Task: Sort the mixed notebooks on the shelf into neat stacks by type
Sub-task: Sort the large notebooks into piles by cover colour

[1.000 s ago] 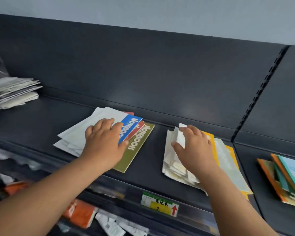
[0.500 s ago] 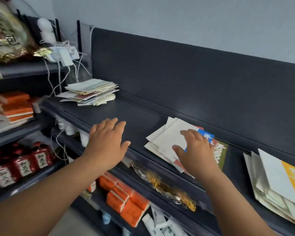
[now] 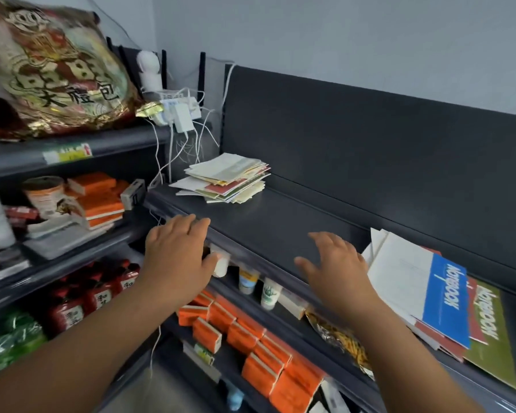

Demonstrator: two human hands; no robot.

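- The fanned notebooks [image 3: 423,296] are lying flat at the right end of the shelf [image 3: 280,222]. Their long axes are running from the back panel toward the front edge.
- A second pile [image 3: 227,178] is sitting at the far left end.
- The dark grey shelf is backing onto a pale wall.
- A white-and-blue cover is topping red and green ones.
- Left hand [image 3: 178,251] and right hand [image 3: 337,269] are hovering, fingers spread, holding nothing.
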